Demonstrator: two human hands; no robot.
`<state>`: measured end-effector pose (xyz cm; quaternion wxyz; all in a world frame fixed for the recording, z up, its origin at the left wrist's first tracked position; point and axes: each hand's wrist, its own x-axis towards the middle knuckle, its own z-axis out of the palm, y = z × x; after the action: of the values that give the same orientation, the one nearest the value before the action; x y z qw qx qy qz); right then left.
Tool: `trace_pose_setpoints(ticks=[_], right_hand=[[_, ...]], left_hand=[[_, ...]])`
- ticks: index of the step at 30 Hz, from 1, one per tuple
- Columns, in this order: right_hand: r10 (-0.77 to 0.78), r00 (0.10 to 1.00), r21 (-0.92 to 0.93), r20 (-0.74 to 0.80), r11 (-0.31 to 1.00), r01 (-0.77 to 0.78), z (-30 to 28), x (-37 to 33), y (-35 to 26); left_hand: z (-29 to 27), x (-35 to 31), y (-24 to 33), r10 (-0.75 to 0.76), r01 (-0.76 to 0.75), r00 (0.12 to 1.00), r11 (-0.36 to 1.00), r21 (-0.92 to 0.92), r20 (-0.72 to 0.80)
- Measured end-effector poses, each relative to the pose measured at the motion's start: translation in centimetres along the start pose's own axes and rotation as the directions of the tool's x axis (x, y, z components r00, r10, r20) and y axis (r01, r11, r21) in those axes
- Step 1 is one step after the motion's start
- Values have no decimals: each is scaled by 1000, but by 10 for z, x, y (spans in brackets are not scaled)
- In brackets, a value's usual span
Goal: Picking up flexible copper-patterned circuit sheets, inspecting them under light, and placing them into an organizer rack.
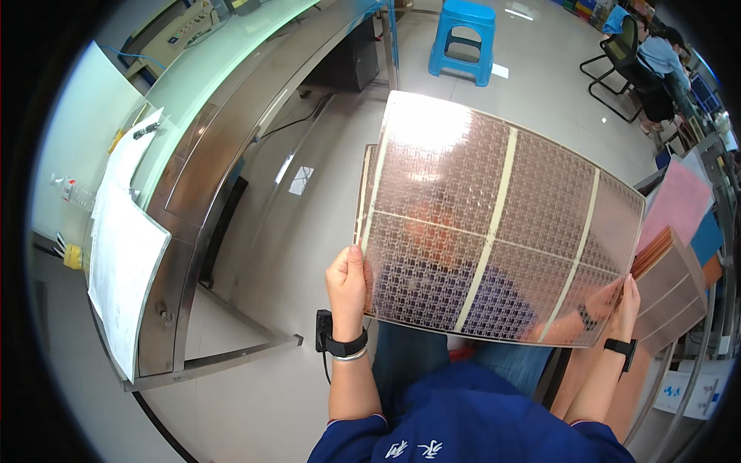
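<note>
A large, shiny copper-coloured circuit board panel [532, 185] is held up, tilted, in front of me. Pale strips divide its fine repeating pattern into blocks, and its surface mirrors the light and part of me. My left hand [347, 282] grips the panel's left edge, thumb on the front and the other fingers mostly hidden. At the lower right corner my right hand [628, 301] is closed on the edge. A second edge [366, 185] shows just behind the left side; whether it is another panel I cannot tell. Each wrist wears a black band.
To the left stands a metal-framed, glass-topped table [185, 224] with papers [127, 247] on it. A stack of similar copper panels [670, 285] leans at the right, near a pink sheet [679, 197]. Farther off are a blue stool [465, 42] and a seated person [660, 62].
</note>
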<state>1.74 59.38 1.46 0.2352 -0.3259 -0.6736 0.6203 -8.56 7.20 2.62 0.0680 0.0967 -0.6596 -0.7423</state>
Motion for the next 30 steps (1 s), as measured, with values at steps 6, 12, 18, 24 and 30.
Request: trace_pose_setpoints(ticks=[6,12,18,24,30], right_hand=[[-32,999,15,-2,999,32,-11,-4,7],[-15,992,53,-126,998,22,-1,-18,3],[-53,996,126,-76,990,63,-18,-13,14],[-63,997,187,49,981,53,-5,-34,-24],[-82,990,201,112,978,58,-10,-46,-45]], left_hand=[[12,-1,6,30,-31,999,998,47,18],[13,-4,8,6,-9,998,999,41,57],[9,-3,2,51,-53,998,997,54,33],[4,0,5,97,-93,994,993,79,-54],[-8,4,-3,64,-59,995,996,70,-77]])
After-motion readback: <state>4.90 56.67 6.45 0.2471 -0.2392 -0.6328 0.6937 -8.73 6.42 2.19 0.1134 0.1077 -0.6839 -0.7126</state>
